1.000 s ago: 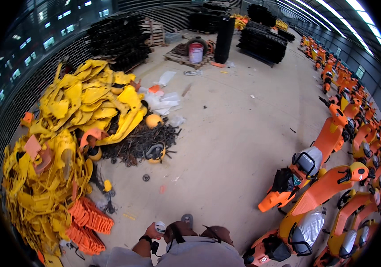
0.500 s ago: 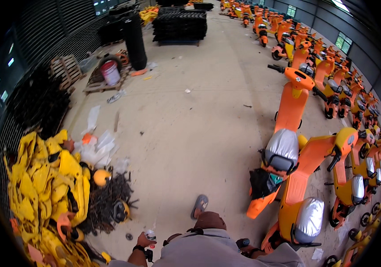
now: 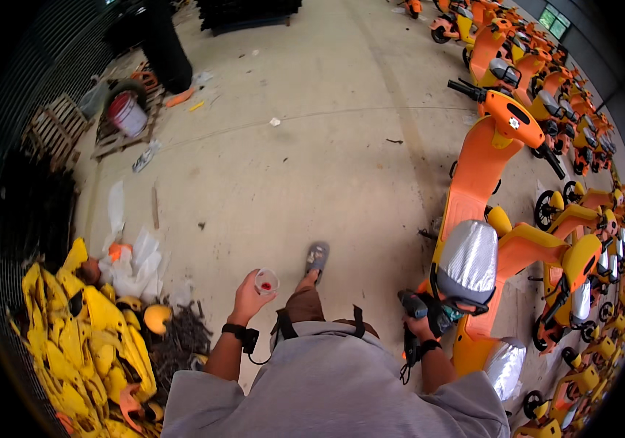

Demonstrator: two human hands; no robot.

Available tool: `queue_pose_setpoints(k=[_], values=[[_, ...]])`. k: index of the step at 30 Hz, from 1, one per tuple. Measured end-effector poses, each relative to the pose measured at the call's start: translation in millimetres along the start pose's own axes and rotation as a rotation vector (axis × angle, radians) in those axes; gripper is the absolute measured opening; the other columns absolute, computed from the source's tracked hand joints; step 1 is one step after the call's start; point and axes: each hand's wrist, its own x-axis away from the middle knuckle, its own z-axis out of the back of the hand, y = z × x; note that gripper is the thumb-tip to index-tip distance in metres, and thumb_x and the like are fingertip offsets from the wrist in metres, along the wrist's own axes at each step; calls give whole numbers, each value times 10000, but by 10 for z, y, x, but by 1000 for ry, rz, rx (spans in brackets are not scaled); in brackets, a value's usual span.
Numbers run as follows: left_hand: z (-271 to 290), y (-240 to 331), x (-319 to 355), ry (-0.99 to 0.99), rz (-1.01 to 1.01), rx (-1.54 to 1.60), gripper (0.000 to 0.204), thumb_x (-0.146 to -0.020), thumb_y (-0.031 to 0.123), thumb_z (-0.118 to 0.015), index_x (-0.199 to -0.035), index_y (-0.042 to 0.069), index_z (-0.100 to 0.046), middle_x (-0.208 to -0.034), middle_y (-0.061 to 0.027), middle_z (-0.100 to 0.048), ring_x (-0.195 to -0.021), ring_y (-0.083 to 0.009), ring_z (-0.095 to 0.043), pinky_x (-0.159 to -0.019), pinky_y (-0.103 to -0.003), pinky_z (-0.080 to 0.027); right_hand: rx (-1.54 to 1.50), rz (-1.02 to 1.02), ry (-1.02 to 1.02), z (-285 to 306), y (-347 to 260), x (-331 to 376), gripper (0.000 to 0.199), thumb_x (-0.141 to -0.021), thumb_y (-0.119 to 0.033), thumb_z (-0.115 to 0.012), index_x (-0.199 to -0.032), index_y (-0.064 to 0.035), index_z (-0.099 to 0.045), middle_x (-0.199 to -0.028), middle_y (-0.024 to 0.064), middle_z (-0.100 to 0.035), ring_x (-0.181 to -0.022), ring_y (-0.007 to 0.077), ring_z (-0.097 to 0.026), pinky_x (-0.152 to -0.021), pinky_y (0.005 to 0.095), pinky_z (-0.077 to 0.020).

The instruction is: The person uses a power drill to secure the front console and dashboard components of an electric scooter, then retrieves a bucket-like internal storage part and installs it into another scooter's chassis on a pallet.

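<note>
My left hand [image 3: 249, 299] is closed round a small clear plastic cup [image 3: 267, 276]. Something small and red lies at the bottom of it. My right hand [image 3: 422, 328] grips a dark cordless drill [image 3: 413, 304], seen from above and partly covered by the fingers; its exact form is hard to make out. This hand is close beside an orange scooter [image 3: 470, 179] with a silver-covered seat [image 3: 467, 257]. Both wrists wear black bands, with a small black device and a cable on the left one.
A heap of yellow plastic panels [image 3: 78, 336] lies at the left, with dark metal parts [image 3: 184, 339] beside it. White plastic sheeting [image 3: 137, 266] is on the floor. Farther off, a pallet holds a red-and-white bucket [image 3: 127, 114]. Rows of orange and yellow scooters line the right.
My left hand has risen forward with the cup, and my right hand with the drill has come further into view. I have moved forward, nearer the orange scooter; its black bag is now mostly hidden.
</note>
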Motion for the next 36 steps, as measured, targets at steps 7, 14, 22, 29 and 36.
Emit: queue_pose_setpoints(k=[7, 14, 22, 29, 36], values=[[-305, 229, -2370, -298, -186, -33, 776, -677, 233, -904, -1332, 43, -535, -1184, -188, -658, -915, -316, -688, -814, -388, -564, 196, -570, 118, -511, -124, -103, 270, -708, -203, -780, -891, -23, -696, -768, 85, -698, -664, 200, -686, -644, 357, -557], [-1159, 179, -3838, -903, -475, -150, 719, -609, 109, -907, -1220, 10, -541, -1085, -195, -695, -946, -348, -691, -830, -408, -565, -205, -863, 442, -1582, -320, 1202, 447, -691, -401, -741, -983, -63, -730, -974, 197, -727, -963, 339, -696, -848, 441, -548], [-2526, 557, -4311, -1721, -405, -728, 575, -690, 216, -876, -1165, 31, -610, -1106, -126, -676, -1072, -272, -654, -847, -449, -551, -831, -1240, 915, -3545, -541, 2421, 409, -691, -349, -707, -969, -51, -734, -966, 221, -723, -938, 381, -692, -839, 452, -551], [-3441, 1546, -2375, -2060, -589, -537, 204, -772, 119, -793, -865, 105, -612, -699, -31, -682, -437, -126, -477, -416, -264, -375, -1267, -1546, 860, -5632, -756, 2966, 500, -698, -408, -709, -1059, -63, -733, -1105, 224, -704, -1058, 367, -674, -926, 430, -541], [-4082, 1897, 446, -2027, -1136, -371, 720, -524, 181, -941, -1127, 30, -579, -998, -110, -695, -919, -219, -676, -847, -405, -549, -1517, -1534, 449, -6395, -860, 3592, 532, -745, -357, -641, -1174, -45, -682, -1240, 216, -648, -1161, 307, -640, -974, 437, -508]])
